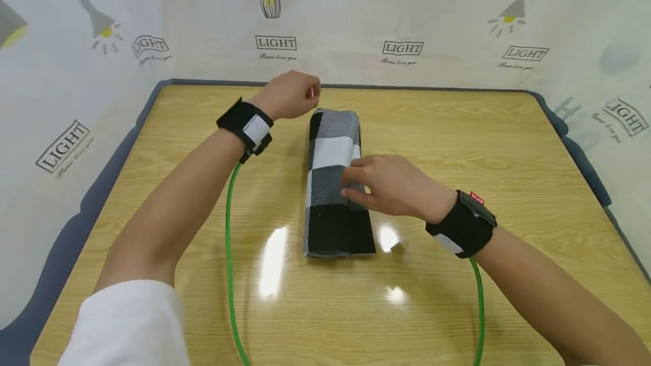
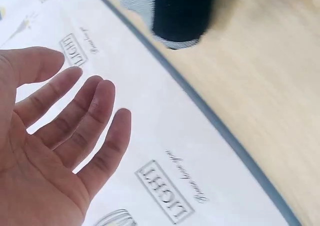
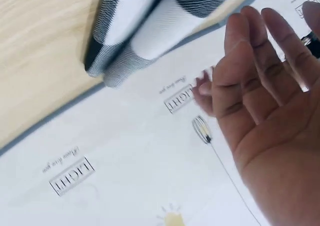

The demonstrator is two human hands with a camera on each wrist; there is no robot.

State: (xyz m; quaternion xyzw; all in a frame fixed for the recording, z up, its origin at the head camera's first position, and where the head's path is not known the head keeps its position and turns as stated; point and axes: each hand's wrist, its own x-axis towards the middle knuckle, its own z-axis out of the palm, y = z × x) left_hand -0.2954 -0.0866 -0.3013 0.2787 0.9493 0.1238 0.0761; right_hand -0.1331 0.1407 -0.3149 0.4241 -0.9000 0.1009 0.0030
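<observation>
A folded cloth (image 1: 333, 185) in black, white and grey checks lies lengthwise on the table, in a long narrow bundle. Just beyond its far left corner is my left hand (image 1: 291, 94); the left wrist view shows those fingers (image 2: 102, 105) loosely bent, with nothing in them and the cloth's end (image 2: 182, 15) apart from them. My right hand (image 1: 394, 185) hovers at the cloth's right side, fingers over its middle. In the right wrist view its palm (image 3: 280, 136) is bare, and two cloth folds (image 3: 160, 35) lie side by side.
The wooden table (image 1: 458, 134) has a blue-grey edge against a pale wall covering (image 1: 335, 16) printed with lamps. A green cable (image 1: 230, 253) runs from my left wristband, and another green cable (image 1: 480, 304) from the right one.
</observation>
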